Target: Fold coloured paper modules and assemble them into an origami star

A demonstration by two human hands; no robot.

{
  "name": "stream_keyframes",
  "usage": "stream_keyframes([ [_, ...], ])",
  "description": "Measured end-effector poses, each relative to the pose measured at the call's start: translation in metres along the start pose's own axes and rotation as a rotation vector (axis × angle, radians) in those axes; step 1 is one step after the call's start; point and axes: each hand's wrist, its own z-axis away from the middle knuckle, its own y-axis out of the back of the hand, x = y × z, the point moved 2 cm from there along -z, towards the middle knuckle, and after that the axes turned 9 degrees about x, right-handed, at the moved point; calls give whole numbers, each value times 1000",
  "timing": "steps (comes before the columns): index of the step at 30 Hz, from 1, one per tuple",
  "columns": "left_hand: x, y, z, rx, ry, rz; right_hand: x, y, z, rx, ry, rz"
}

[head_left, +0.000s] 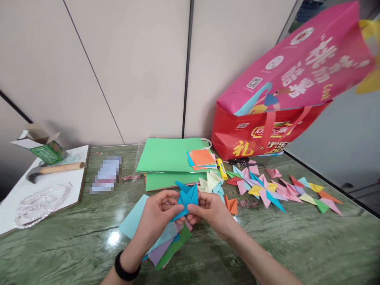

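Nearest the camera, two bare forearms enter from the bottom edge of the frame, a black band (127,268) around the left wrist. They lead to the lower centre, where the left hand (165,209) and the right hand (209,209) meet on one blue folded paper (188,199) — each hand pinches it, thumb in front and fingers curled behind, its points facing up. Beneath and beside the left hand, loose coloured sheets (170,248) fan over the green marbled table (225,257), with a pale blue sheet (134,217) to their left.

Just above the hands, in the centre, lie green sheets (166,153) with small square papers (202,157) on top; a yellow tube (221,169) sits beside them. Right of centre, pale folded pieces (211,181) and an orange folded piece (231,205) lie near the right hand, and many-coloured pointed pieces (264,188) spread towards the right. A red bag (231,136) and a pink bag (285,71) fill the upper right. At the left, a white board (71,183) bears a hammer (56,169), clear beads (38,206) and an open green box (47,152).
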Motion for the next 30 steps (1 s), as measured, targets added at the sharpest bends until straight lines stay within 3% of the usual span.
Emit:
stream_keyframes([
  [4, -1, 0, -1, -18, -10, 9, -1, -4, 0, 45, 36, 0],
  [8, -5, -4, 1, -118, 45, -20, 2, -7, 0, 80, 74, -4],
  [17, -6, -6, 3, -117, 82, -57, 3, -3, -1, 57, -56, -46],
  [30, -7, -5, 5, -232, 76, -45, -6, -3, 2, 83, 105, 82],
])
